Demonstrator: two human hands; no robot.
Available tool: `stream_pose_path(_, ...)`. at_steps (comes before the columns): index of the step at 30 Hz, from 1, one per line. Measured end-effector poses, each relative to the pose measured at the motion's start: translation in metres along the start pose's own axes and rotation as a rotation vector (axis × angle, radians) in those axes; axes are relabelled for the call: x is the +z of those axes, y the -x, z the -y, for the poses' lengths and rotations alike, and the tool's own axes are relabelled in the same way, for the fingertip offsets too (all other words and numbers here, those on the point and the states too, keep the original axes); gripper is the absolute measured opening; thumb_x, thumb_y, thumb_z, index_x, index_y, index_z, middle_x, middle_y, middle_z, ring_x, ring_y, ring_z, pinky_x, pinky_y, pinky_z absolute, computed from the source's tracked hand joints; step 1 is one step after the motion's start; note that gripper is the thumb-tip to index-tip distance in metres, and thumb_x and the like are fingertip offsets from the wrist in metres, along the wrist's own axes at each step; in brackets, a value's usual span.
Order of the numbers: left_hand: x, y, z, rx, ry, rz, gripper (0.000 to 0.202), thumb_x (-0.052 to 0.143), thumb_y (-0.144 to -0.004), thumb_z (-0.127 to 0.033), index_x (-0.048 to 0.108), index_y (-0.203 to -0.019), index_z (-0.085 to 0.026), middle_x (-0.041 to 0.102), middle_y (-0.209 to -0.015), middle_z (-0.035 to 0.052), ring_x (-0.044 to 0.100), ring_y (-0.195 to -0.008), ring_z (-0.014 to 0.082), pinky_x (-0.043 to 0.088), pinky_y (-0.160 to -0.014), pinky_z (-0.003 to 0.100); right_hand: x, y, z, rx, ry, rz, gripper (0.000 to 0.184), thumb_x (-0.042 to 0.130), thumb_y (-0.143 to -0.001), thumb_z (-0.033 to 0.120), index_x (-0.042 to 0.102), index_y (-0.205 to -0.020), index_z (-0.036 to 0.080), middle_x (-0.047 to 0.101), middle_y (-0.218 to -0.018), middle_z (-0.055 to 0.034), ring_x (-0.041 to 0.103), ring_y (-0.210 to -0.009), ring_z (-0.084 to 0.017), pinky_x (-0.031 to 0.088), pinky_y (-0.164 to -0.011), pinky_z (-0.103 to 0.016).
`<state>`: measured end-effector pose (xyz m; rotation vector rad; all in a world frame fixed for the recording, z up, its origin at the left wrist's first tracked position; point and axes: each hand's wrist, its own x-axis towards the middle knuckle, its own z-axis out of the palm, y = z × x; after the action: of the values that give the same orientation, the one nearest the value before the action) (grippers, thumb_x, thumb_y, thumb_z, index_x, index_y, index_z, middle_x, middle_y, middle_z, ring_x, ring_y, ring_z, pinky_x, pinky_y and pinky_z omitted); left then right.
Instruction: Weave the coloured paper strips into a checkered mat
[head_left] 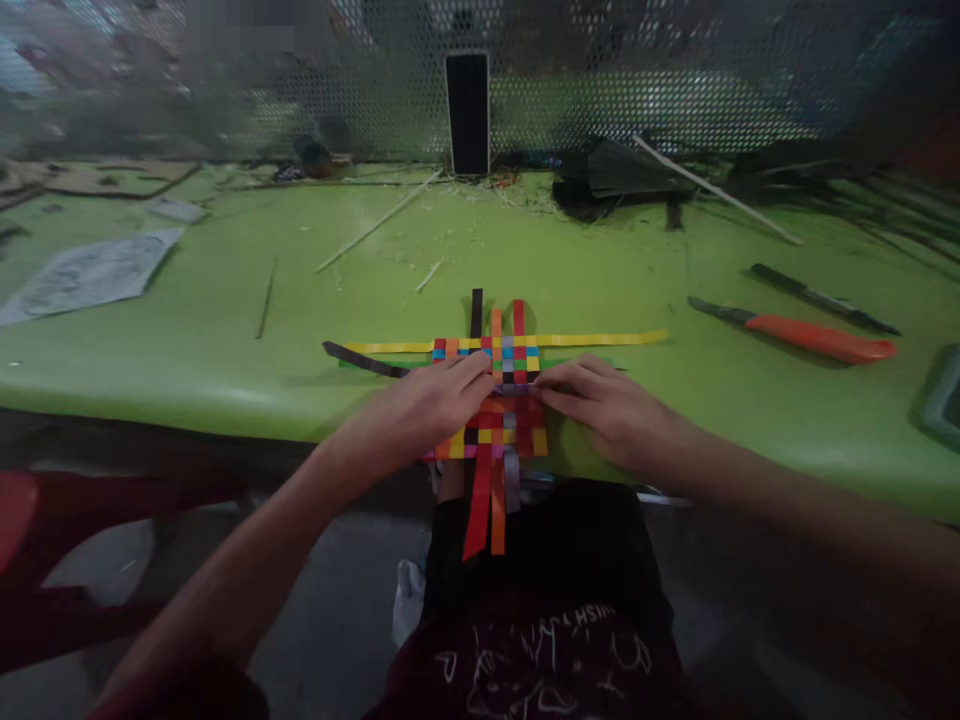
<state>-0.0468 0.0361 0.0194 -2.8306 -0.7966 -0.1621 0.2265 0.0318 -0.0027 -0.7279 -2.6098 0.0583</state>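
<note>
A small mat woven from coloured paper strips [501,400] lies at the near edge of the green table [225,330]. Red, orange and grey strip ends [489,505] hang over the edge toward my lap. A long yellow strip [600,339] and a dark strip [360,359] stick out sideways. My left hand [420,405] rests on the mat's left side, its fingertips pressed together on a strip at the middle. My right hand [607,405] lies on the right side, its fingers pinching the same strip.
An orange-handled knife [802,335] and a dark pen-like tool [817,297] lie to the right. A black phone [467,112] leans against the mesh wall at the back. A paper sheet [90,272] lies at left; thin sticks [375,225] and dark scraps [615,180] are scattered.
</note>
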Motion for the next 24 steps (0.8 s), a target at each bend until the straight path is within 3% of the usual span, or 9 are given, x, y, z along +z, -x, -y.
stream_pose_path(2,0.004,0.003,0.004,-0.006,0.048,-0.017,0.026,0.039,-0.101,-0.004,0.064,-0.109,-0.008,0.065,-0.105,0.0132,0.063,-0.091,0.0235,0.054,-0.078,0.033,0.002,-0.001,-0.002,-0.025,0.011,0.031,0.048,0.04,-0.09,0.0,0.068,-0.127,0.011,0.067,-0.123,-0.0159,0.059,-0.112,-0.028,0.057,-0.094,-0.047)
stream_pose_path(7,0.011,0.007,0.009,-0.096,0.283,-0.186,0.023,0.045,-0.103,-0.011,0.065,-0.114,-0.016,0.063,-0.113,0.0089,0.064,-0.093,0.019,0.054,-0.08,0.03,0.002,-0.007,-0.001,-0.033,0.061,0.088,0.049,0.043,-0.084,-0.003,0.067,-0.124,0.011,0.065,-0.124,-0.0159,0.055,-0.11,-0.03,0.056,-0.092,-0.049)
stream_pose_path(12,0.016,0.008,0.008,-0.063,0.388,-0.316,0.021,0.045,-0.105,-0.014,0.066,-0.108,-0.015,0.065,-0.111,0.0087,0.066,-0.095,0.0166,0.054,-0.082,0.027,0.003,-0.008,0.001,-0.006,0.082,0.123,0.051,0.046,-0.08,-0.003,0.069,-0.123,0.013,0.065,-0.125,-0.0159,0.056,-0.112,-0.032,0.054,-0.092,-0.052)
stream_pose_path(16,0.02,0.008,0.007,-0.068,0.432,-0.346,0.024,0.043,-0.106,-0.014,0.066,-0.107,-0.015,0.068,-0.106,0.0081,0.066,-0.095,0.0168,0.055,-0.082,0.028,-0.002,-0.005,-0.008,0.122,-0.171,0.055,0.058,0.042,-0.083,-0.004,0.068,-0.129,0.019,0.068,-0.125,-0.0118,0.062,-0.115,-0.026,0.054,-0.098,-0.046)
stream_pose_path(19,0.021,0.008,0.007,-0.075,0.447,-0.345,0.024,0.043,-0.106,-0.013,0.067,-0.107,-0.014,0.068,-0.106,0.0087,0.067,-0.096,0.0171,0.056,-0.083,0.029,-0.01,-0.004,-0.012,0.272,-0.399,-0.064,0.055,0.04,-0.09,0.0,0.066,-0.132,0.024,0.073,-0.113,-0.0078,0.069,-0.098,-0.02,0.059,-0.088,-0.037)
stream_pose_path(21,0.021,0.008,0.007,-0.076,0.443,-0.333,0.023,0.044,-0.105,-0.013,0.067,-0.107,-0.014,0.068,-0.106,0.009,0.067,-0.097,0.0176,0.056,-0.083,0.03,-0.014,-0.006,-0.009,0.303,-0.391,-0.115,0.05,0.042,-0.093,0.003,0.069,-0.129,0.025,0.072,-0.112,-0.008,0.07,-0.095,-0.02,0.059,-0.085,-0.037)
stream_pose_path(24,0.022,0.008,0.007,-0.089,0.437,-0.323,0.024,0.042,-0.105,-0.013,0.066,-0.106,-0.014,0.068,-0.107,0.0086,0.067,-0.096,0.0176,0.056,-0.082,0.03,-0.01,-0.012,-0.001,0.192,-0.22,-0.062,0.045,0.044,-0.092,0.003,0.073,-0.121,0.021,0.07,-0.122,-0.0117,0.066,-0.11,-0.025,0.056,-0.095,-0.043)
